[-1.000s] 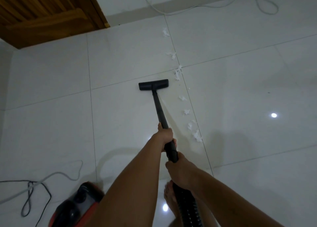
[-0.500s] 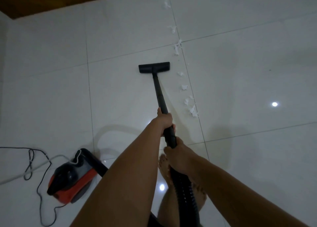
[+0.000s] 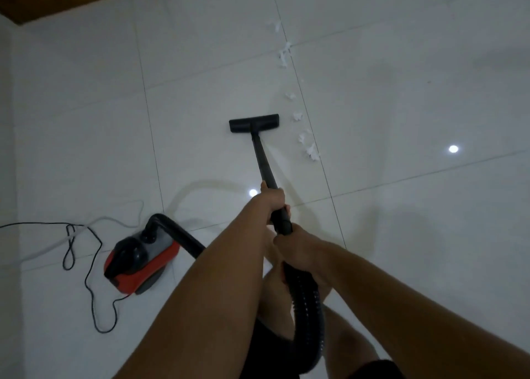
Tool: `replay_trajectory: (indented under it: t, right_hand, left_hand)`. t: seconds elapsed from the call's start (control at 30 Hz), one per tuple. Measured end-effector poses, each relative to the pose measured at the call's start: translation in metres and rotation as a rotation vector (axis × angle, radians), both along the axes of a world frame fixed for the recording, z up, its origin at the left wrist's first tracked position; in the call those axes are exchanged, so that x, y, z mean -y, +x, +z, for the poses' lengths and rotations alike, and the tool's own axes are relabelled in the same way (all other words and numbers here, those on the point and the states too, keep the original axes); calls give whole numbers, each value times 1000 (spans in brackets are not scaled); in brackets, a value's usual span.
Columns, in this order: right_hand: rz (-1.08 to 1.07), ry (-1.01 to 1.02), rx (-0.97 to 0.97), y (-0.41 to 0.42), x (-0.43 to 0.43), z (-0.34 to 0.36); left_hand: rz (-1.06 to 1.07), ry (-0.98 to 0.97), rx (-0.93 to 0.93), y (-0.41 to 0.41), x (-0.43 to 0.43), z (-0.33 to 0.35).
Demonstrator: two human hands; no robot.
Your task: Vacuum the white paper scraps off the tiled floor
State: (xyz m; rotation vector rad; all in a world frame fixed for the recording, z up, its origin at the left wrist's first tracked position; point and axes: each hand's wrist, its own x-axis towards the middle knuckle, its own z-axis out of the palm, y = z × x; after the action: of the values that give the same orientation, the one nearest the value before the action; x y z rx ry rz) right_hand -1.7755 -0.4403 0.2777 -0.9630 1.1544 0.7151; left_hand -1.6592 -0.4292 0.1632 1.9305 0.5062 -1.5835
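Several white paper scraps lie in a ragged line along a grout joint of the tiled floor, running away toward its far edge; none looks collected yet. Just left of the nearest scraps sits the nozzle. Both the left hand and right hand grip the wand. Bare tile lies open rightward; the canister and cords crowd the left.

Home room: glossy white tiled floor, canister vacuum, wooden door corner.
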Motion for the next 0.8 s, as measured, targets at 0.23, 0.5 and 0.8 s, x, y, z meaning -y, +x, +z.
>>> replay_trajectory:
  t: [0.23,0.5,0.8]
  right_hand:
    - [-59,51,-10,8,-19,-4]
    - [-225,72,-56,44,-75,-21]
    - [-326,61,-52,69,-134,-19]
  left_hand:
    - [-57,21,3,14,-11,-13]
    - [-129,0,-40,52,-49,-23]
    - [-233,-22,-28,73,-92,-28]
